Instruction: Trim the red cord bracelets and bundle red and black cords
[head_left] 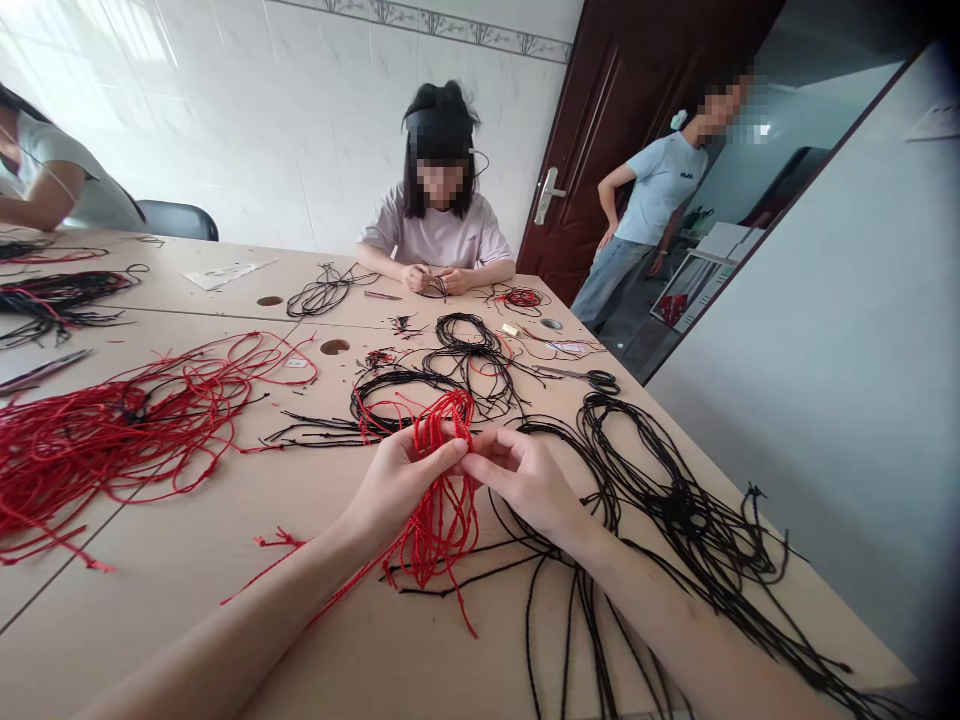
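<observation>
A looped bundle of red cords [442,535] hangs from my hands above the table, its loose ends trailing down to the left. My left hand [409,465] is closed round the upper part of the bundle, thumb pressed on top. My right hand [525,470] meets it from the right, thumb and fingers pinched on the red cords near the left thumb. The exact spot between the fingertips is partly hidden. Coils of black cord [405,385] lie just beyond my hands, and more black cord [577,610] lies beneath my right forearm.
A large red cord heap [150,420] covers the table's left side. Bundled black cords [682,505] lie along the right edge, near black-handled scissors [600,380]. Tweezers [45,372] rest at left. A person [442,220] sits opposite; another person [652,190] stands by the door.
</observation>
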